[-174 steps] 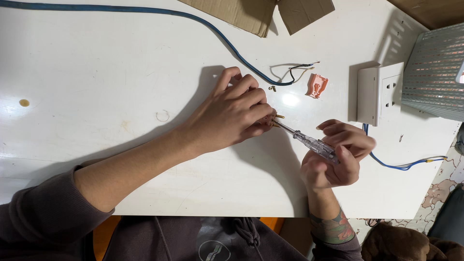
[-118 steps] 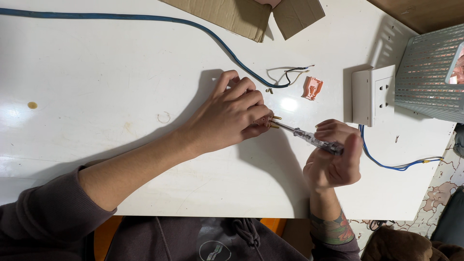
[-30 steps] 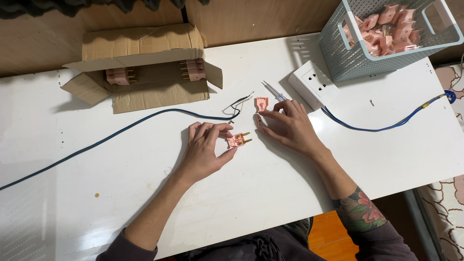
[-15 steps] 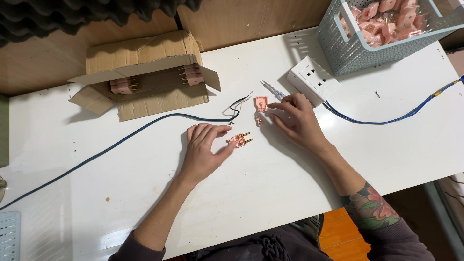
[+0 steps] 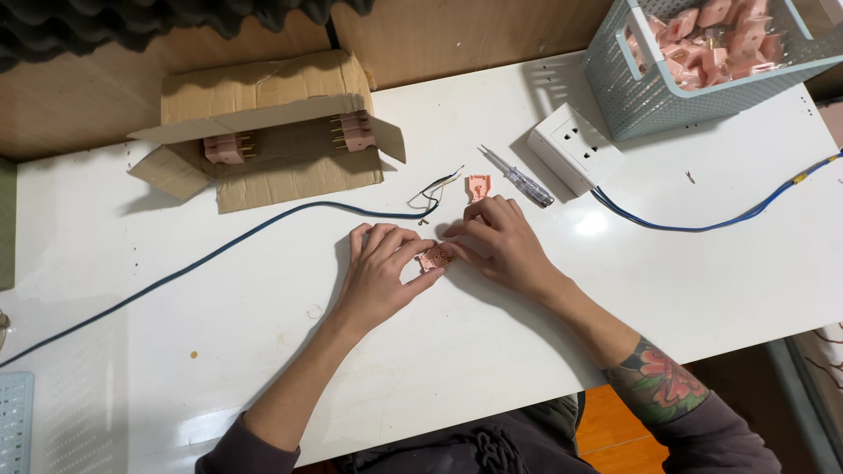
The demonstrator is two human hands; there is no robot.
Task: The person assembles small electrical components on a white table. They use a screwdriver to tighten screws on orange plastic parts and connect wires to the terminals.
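My left hand [image 5: 379, 268] and right hand [image 5: 494, 241] both pinch the pink plug [image 5: 435, 257] between fingertips, low on the white table [image 5: 219, 316]. Left: open box [image 5: 263, 132], blue cable [image 5: 263, 230]. Above the hands: plug cover [image 5: 478, 186], screwdriver [image 5: 518, 177]. Right: socket [image 5: 575, 147], basket [image 5: 702, 61].
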